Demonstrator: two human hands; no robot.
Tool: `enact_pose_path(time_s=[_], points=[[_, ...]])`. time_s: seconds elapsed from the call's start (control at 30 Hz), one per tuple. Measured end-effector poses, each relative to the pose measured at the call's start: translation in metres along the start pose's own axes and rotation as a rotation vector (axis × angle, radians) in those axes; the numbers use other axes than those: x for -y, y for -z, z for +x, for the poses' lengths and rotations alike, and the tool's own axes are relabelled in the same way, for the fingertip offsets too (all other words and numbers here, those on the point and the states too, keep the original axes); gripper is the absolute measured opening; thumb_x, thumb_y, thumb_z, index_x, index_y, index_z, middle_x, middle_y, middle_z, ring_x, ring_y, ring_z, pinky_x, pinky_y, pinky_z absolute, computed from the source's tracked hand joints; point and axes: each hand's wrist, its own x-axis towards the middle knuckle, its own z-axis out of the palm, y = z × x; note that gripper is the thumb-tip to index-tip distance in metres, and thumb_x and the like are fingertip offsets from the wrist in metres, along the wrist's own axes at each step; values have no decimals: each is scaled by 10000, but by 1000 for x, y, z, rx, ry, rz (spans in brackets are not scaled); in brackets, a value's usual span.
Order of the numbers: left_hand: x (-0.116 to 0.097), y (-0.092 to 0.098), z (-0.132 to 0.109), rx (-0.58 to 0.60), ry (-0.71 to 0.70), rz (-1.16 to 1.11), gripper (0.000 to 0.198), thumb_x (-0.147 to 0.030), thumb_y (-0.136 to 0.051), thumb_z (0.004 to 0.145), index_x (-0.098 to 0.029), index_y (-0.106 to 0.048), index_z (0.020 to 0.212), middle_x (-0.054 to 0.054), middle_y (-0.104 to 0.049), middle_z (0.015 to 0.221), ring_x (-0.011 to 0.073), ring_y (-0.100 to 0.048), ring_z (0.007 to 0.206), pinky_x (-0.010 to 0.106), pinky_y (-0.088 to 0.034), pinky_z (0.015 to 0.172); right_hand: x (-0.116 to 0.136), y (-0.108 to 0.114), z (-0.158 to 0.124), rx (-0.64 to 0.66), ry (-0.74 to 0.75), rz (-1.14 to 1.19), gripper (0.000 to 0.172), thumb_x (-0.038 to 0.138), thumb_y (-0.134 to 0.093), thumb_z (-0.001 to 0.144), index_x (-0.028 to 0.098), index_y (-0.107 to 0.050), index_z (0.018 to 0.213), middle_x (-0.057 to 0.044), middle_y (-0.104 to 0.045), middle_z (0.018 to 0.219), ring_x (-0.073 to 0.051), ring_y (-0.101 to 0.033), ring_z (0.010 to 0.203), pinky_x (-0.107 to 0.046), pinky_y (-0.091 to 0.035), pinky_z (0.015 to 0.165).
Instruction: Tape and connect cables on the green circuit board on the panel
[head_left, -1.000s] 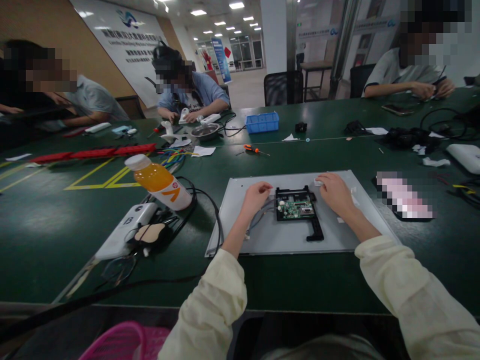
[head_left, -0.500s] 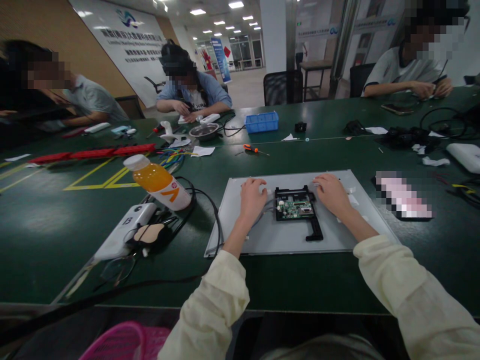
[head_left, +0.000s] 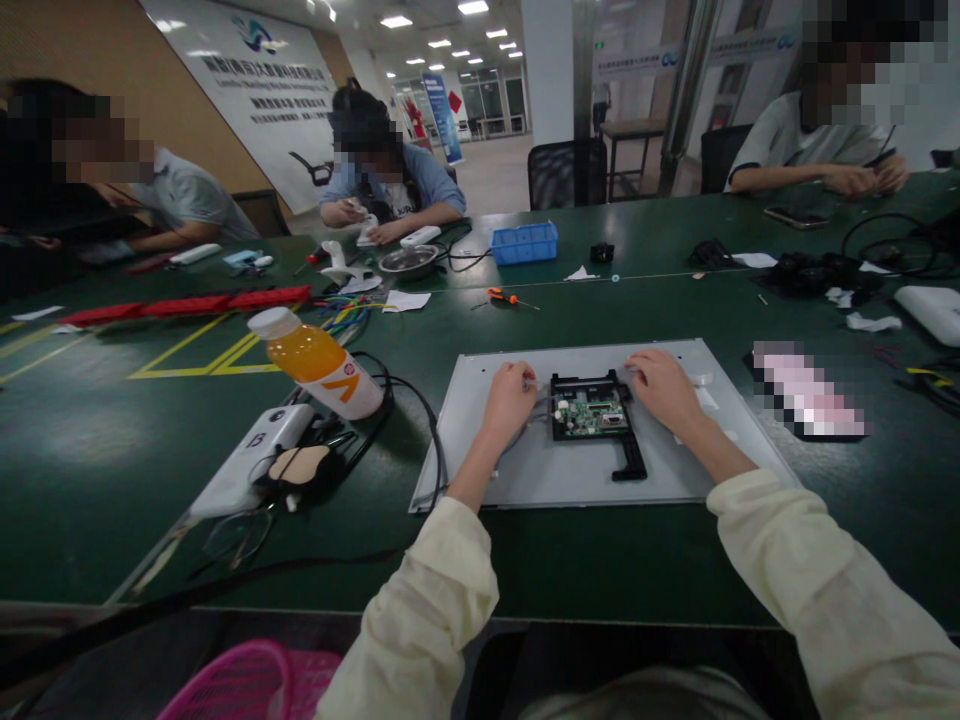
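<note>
Left hand [head_left: 511, 402] and right hand [head_left: 664, 388] apart, fingers [head_left: 642, 362] bent; forearms [head_left: 472, 468] stretched forward.

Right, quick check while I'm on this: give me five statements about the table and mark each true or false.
1. The green circuit board sits within the black bracket. True.
2. The bottle of orange drink is to the right of the grey panel. False: the bottle of orange drink is to the left of the grey panel.
3. The left hand is left of the bracket and the right hand is right of it. True.
4. The orange-and-black screwdriver lies on the panel. False: the orange-and-black screwdriver lies on the green table, beyond the panel.
5. The blue plastic basket is farther from the wearer than the screwdriver. True.
</note>
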Motion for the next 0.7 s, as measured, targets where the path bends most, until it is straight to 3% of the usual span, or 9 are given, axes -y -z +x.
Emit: enact_pose_path(time_s=[0.2, 0.5, 0.7], points=[[0, 0, 1, 7, -24, -76, 171, -75, -496, 752, -180, -604, 833, 34, -629, 855, 161, -569, 781, 293, -459, 795, 0, 0, 0, 9, -9, 9, 312, 98, -429, 801, 158, -680, 979, -117, -665, 1048, -254, -560, 1027, -398, -413, 920], [-7, 7, 8, 29, 94, -392, 75, -159, -514, 744, -175, -585, 763, 0, -622, 755, 143, -578, 774, 277, -462, 806, -2, -2, -1, 7, -7, 13, 301, 95, -434, 804, 156, -674, 976, -112, -665, 1035, -246, -560, 1021, -388, -413, 922], [-9, 4, 5, 35, 114, -367, 84, -182, -513, 748, -194, -596, 756, 25, -642, 831, 168, -577, 866, 292, -457, 824, 0, 0, -1, 6, -3, 13, 305, 96, -429, 808, 162, -673, 979, -113, -668, 1036, -253, -559, 1027, -395, -415, 919]])
